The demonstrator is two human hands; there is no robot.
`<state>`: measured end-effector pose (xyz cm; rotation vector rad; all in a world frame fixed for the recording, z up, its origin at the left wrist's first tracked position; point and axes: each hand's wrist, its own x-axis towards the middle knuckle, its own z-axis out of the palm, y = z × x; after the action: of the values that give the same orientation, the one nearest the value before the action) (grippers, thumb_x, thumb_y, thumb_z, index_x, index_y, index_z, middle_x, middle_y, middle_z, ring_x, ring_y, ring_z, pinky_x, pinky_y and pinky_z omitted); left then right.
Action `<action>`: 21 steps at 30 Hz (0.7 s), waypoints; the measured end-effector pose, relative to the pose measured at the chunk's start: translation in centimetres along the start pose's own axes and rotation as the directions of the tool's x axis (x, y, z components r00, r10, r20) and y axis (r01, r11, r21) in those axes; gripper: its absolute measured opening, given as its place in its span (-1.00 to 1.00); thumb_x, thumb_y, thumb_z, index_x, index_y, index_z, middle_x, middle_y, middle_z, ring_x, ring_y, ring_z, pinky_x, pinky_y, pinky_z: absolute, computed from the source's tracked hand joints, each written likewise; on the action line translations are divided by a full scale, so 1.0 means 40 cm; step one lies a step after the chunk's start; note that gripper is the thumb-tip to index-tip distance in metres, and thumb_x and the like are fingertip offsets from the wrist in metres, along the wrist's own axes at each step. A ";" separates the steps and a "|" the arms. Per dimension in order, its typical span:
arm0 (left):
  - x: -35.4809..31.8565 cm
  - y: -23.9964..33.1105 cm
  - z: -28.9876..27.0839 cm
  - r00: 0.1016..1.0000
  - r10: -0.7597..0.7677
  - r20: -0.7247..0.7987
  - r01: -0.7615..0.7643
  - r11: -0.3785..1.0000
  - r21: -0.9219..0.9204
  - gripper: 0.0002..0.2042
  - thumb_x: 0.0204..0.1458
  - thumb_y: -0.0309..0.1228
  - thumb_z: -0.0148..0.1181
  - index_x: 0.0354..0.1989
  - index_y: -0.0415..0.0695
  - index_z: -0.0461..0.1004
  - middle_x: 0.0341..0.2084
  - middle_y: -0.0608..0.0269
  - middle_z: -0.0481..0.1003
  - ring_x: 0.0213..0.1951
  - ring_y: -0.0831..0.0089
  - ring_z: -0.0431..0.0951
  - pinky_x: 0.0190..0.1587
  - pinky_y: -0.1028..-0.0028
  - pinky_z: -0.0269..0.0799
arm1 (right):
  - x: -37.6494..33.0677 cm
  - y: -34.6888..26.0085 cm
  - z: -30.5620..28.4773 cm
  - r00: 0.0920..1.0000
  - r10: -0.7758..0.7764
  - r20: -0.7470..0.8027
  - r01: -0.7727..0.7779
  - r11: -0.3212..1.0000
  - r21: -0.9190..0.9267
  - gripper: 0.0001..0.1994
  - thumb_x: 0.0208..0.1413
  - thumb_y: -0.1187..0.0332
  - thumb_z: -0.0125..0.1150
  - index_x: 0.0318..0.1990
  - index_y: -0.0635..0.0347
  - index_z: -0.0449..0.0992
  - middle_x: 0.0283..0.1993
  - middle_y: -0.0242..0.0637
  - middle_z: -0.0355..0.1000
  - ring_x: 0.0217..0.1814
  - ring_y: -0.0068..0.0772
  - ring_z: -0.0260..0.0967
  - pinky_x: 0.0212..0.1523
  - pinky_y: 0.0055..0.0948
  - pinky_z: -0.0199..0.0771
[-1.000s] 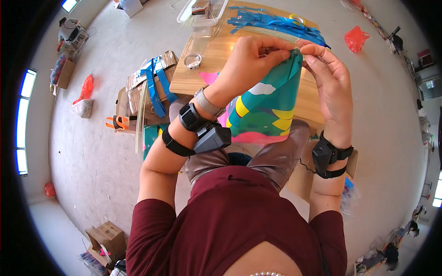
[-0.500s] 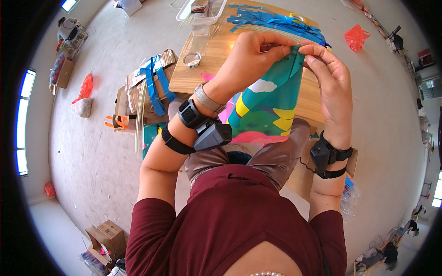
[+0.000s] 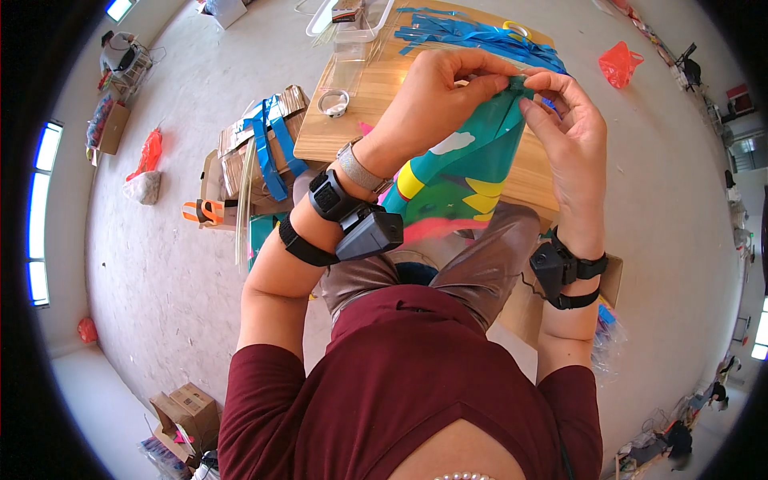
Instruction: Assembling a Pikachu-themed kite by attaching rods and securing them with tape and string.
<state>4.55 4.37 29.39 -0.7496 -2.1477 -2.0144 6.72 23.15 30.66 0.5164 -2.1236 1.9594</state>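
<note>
A teal bag (image 3: 460,180) with a white cloud, yellow shapes and a pink band hangs over my lap in front of a wooden table (image 3: 376,104). My left hand (image 3: 436,100) pinches the gathered top of the bag from the left. My right hand (image 3: 564,128) pinches the same top edge from the right, fingertips almost touching the left ones. Black devices are strapped to both wrists. Blue strips (image 3: 472,32) lie in a heap on the table behind my hands.
A roll of clear tape (image 3: 333,102) and clear plastic trays (image 3: 352,16) sit on the table. Cardboard with blue strips (image 3: 260,140), an orange tool (image 3: 204,212), red bags (image 3: 620,62) and a cardboard box (image 3: 184,408) lie on the grey floor.
Both hands stay at the top of the bag; the fingers have drawn the top edge together a little more. The bag hangs as before.
</note>
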 end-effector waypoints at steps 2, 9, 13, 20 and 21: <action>0.000 0.002 -0.004 1.000 -0.001 0.003 0.001 1.000 0.001 -0.78 0.24 -0.43 0.18 -0.03 -0.27 0.60 -0.27 0.39 0.60 -0.20 0.69 0.51 -0.08 0.59 0.48 | 0.003 0.004 0.003 1.000 -0.002 -0.014 0.002 1.000 0.003 -0.81 0.10 0.61 0.21 -0.11 0.27 0.51 -0.05 -0.36 0.49 0.03 -0.57 0.40 0.07 -0.55 0.41; 0.006 0.011 -0.002 1.000 0.003 0.024 -0.001 0.998 -0.059 -0.78 0.23 -0.43 0.20 -0.03 -0.26 0.61 -0.27 0.37 0.61 -0.22 0.69 0.52 -0.11 0.61 0.49 | -0.002 -0.002 0.000 1.000 -0.004 -0.010 0.005 0.998 0.069 -0.78 0.10 0.68 0.13 -0.11 0.29 0.51 -0.05 -0.36 0.48 0.05 -0.56 0.40 0.11 -0.54 0.40; 0.009 0.014 0.009 1.000 -0.024 0.019 0.026 0.994 -0.107 -0.78 0.23 -0.43 0.20 -0.03 -0.26 0.61 -0.26 0.36 0.61 -0.22 0.68 0.54 -0.11 0.61 0.51 | -0.009 -0.006 -0.003 0.999 0.019 -0.032 -0.017 0.998 0.065 -0.80 0.12 0.67 0.13 -0.12 0.28 0.53 -0.05 -0.39 0.49 0.00 -0.61 0.40 0.04 -0.58 0.41; 0.028 0.000 0.006 0.999 -0.048 0.012 0.049 0.976 -0.211 -0.77 0.20 -0.44 0.25 -0.03 -0.27 0.60 -0.25 0.34 0.62 -0.22 0.67 0.56 -0.10 0.61 0.52 | -0.006 0.000 0.000 0.996 -0.018 -0.084 0.019 1.000 0.007 -0.83 0.15 0.62 0.16 -0.12 0.24 0.57 -0.06 -0.43 0.53 -0.10 -0.65 0.41 -0.01 -0.63 0.39; 0.030 -0.002 0.004 0.999 -0.047 0.010 0.048 0.977 -0.206 -0.77 0.20 -0.44 0.26 -0.02 -0.27 0.60 -0.25 0.33 0.62 -0.21 0.67 0.56 -0.10 0.61 0.52 | -0.006 0.000 0.000 0.997 -0.021 -0.076 0.022 1.000 0.011 -0.83 0.15 0.62 0.16 -0.12 0.24 0.57 -0.06 -0.43 0.53 -0.10 -0.65 0.41 -0.01 -0.63 0.39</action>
<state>3.50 4.88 29.79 -0.7352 -1.9978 -2.2881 6.93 23.17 30.57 0.4578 -2.0540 1.9487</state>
